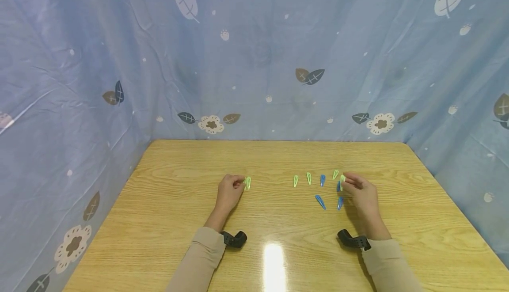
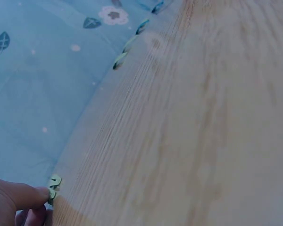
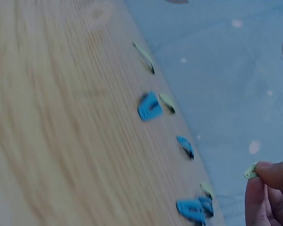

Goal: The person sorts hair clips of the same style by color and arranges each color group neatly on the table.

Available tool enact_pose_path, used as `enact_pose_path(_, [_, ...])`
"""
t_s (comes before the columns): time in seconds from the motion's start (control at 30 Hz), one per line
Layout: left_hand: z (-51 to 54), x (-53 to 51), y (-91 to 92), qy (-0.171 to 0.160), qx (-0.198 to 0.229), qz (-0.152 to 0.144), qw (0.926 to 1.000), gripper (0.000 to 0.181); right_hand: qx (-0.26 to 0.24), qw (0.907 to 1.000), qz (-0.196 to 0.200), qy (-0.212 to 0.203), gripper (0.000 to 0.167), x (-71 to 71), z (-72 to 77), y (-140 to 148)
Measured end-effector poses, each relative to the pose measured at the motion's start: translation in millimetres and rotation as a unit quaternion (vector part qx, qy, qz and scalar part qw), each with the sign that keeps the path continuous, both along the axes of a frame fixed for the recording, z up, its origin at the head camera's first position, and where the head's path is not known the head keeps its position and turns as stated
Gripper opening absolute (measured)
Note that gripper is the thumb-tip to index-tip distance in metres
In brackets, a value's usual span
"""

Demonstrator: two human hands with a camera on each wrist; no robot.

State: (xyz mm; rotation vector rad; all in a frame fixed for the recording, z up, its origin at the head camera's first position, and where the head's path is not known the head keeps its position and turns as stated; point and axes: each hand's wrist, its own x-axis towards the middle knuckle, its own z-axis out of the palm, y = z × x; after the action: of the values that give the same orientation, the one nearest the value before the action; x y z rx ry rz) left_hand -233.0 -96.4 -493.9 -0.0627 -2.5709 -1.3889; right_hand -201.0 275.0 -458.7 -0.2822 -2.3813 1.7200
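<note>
Thumb and finger of my left hand (image 1: pixel 229 193) pinch a light green hair clip (image 2: pixel 51 194), close beside a second green clip (image 1: pixel 248 183) at the table's centre-left. My right hand (image 1: pixel 362 197) holds another green clip (image 3: pixel 251 171) between thumb and finger, raised over the right-hand group. Below and beside it are blue clips (image 1: pixel 339 203) (image 1: pixel 339 186) and a green clip (image 1: pixel 336 174). Further left lie a slanted blue clip (image 1: pixel 320 202), a blue clip (image 1: pixel 322 180) and two green clips (image 1: pixel 309 178) (image 1: pixel 296 181).
The wooden table (image 1: pixel 191 159) ends at a blue curtain (image 1: pixel 262 53) with leaf and flower prints, which hangs behind it and along both sides. Each wrist wears a black strap mount. A bright reflection lies on the table's near middle.
</note>
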Motion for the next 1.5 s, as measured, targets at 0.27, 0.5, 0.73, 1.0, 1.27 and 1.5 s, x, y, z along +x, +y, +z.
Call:
enact_pose_path(0.27, [0.2, 0.7, -0.7, 0.003, 0.008, -0.007, 0.9999, 0.017, 0.026, 0.9984, 0.043, -0.027, 0.041, 3.7, 6.6, -17])
enact_pose_path(0.5, [1.7, 1.9, -0.4, 0.001, 0.012, -0.01, 0.9999, 0.017, 0.022, 0.9959, 0.08, -0.036, 0.039, 4.5, 6.3, -34])
enact_pose_path(0.73, [1.8, 2.3, -0.4, 0.001, 0.013, -0.009, 0.9999, 0.017, 0.012, 0.9927, 0.115, -0.033, 0.037, 1.7, 2.1, -57])
enact_pose_path(1.0, [1.2, 1.8, 0.0, -0.002, 0.012, -0.005, 0.9999, 0.016, 0.003, 0.9898, 0.14, -0.026, 0.034, -4.3, 0.9, -93])
enact_pose_path(1.27, [-1.2, -0.1, -0.2, -0.002, 0.01, -0.002, 0.9999, 0.017, -0.004, 0.9883, 0.152, -0.013, 0.031, -11.9, 2.0, -128])
enact_pose_path(1.5, [-1.4, -0.8, -0.1, -0.005, 0.011, -0.002, 0.9999, 0.017, -0.026, 0.9884, 0.149, -0.01, 0.03, -20.1, -3.7, -153])
